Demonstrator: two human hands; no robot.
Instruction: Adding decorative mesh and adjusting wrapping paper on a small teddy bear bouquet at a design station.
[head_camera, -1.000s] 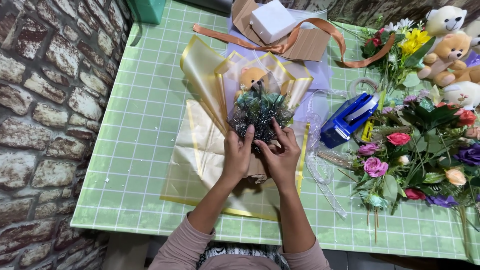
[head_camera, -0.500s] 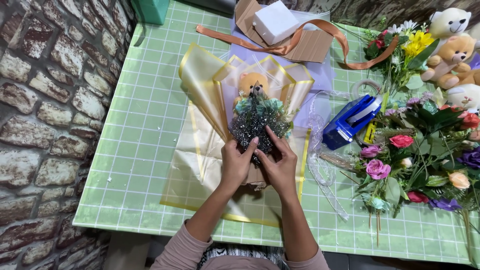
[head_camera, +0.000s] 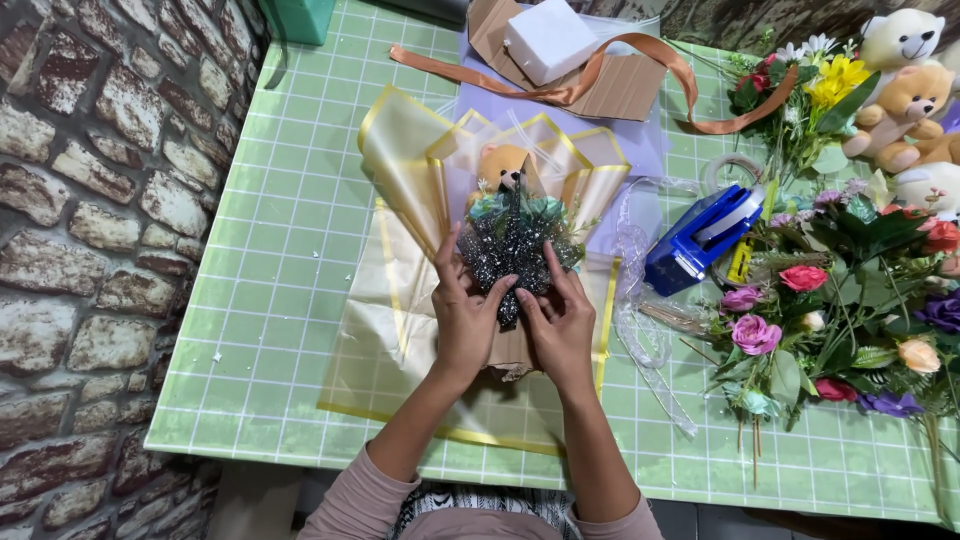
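Colours and patterns, bouquet table

Cutting mat pale green with white grid; wrapping sheets translucent cream, gold-yellow edges; bouquet dark glittery silver-black, teal blooms, tan bear head on top. Far: brown cardboard, white box, orange ribbon. Right: blue tape dispenser, pink, red, purple, yellow flowers, tan and white teddy bears. Left: brown-grey brick wall.

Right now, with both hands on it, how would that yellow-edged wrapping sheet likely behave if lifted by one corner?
The wrapping sheet would probably flop: it is thin, translucent, and already curls at its upper fold. It looks light for its size. Its glossy surface may slide on the green mat, and the bouquet on it, under the left hand and right hand, could tip.
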